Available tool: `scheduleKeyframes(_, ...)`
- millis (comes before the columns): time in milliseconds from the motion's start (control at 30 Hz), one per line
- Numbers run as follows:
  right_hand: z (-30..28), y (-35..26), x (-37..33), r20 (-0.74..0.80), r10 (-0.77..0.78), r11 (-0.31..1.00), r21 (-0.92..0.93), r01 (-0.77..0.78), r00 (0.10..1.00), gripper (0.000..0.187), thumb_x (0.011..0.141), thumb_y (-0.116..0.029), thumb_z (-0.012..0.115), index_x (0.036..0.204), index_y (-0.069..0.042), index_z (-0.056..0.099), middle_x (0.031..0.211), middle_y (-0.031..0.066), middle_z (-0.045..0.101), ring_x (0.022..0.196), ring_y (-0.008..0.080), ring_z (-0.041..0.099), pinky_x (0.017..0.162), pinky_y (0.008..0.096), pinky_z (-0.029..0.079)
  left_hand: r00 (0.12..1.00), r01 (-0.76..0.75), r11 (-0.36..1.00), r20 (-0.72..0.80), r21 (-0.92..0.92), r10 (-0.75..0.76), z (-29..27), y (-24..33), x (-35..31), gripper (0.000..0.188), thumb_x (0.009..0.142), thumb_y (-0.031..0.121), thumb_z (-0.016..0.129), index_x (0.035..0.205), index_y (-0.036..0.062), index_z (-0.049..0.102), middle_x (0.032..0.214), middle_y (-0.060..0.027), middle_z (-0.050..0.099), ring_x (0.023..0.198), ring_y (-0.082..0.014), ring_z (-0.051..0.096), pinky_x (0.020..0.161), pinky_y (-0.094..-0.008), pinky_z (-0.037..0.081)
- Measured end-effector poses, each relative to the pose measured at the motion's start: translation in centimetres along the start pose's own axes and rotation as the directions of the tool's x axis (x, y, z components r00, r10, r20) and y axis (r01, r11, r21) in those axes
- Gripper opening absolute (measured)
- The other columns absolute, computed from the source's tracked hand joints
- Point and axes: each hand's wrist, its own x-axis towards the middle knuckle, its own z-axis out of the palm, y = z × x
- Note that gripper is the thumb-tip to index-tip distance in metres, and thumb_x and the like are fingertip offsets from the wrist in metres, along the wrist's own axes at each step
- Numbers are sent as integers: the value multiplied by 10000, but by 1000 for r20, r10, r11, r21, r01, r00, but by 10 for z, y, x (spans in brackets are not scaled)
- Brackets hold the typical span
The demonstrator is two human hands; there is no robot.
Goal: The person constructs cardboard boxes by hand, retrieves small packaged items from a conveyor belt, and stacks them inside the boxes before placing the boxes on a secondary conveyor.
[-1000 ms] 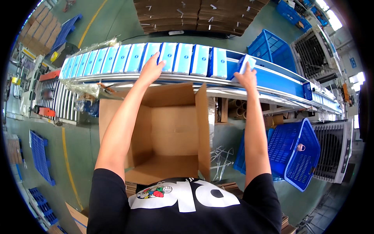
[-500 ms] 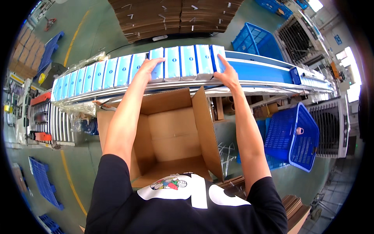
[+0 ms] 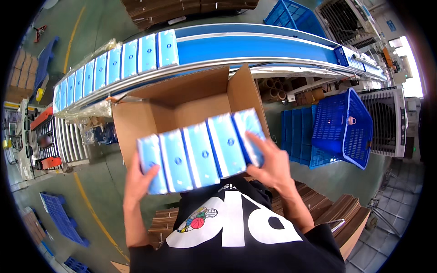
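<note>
A row of several blue-and-white wrapped packs [image 3: 199,155] is squeezed between my two hands, tilted, over the near part of an open cardboard box [image 3: 182,102]. My left hand [image 3: 138,182] presses the left end pack, thumb on its top face. At the other end, my right hand [image 3: 273,166] grips the last pack with its fingers over the top and side. The box's flaps stand up, and the held packs hide much of its inside. More of the same packs [image 3: 129,59] stand in a line on the left part of the blue conveyor belt [image 3: 255,48] beyond the box.
Right of the box are a blue basket [image 3: 339,127] and a blue crate [image 3: 296,136]. Another blue crate [image 3: 296,18] stands behind the conveyor. Stacked flat cardboard [image 3: 339,209] lies at the near right. A roller conveyor [image 3: 73,141] is on the left.
Both hands have lifted several packs off the conveyor and drawn them toward me over the box. The belt's surface now shows where they stood. The view has shifted slightly.
</note>
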Motion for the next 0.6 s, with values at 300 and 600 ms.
scheduleKeyframes(300,177,137,84,773,407,800,-559,217,488,460,801,-357,466,1147,-89,608,1247,145,537,1153,289,517,933,402,416,493,189,534,391,824,-777,123,-204,120,509,912,455,384,1130,46,594,1125,-149,609,934,-325,619,762,-402,510)
scheduleKeyframes(600,159,185,77,708,199,862,-455,223,677,422,756,-371,614,1118,-154,622,1152,120,600,1078,294,561,864,417,465,828,-98,556,378,825,-415,118,-184,91,572,832,432,534,1256,51,493,1202,-212,532,1125,-347,500,934,-401,409)
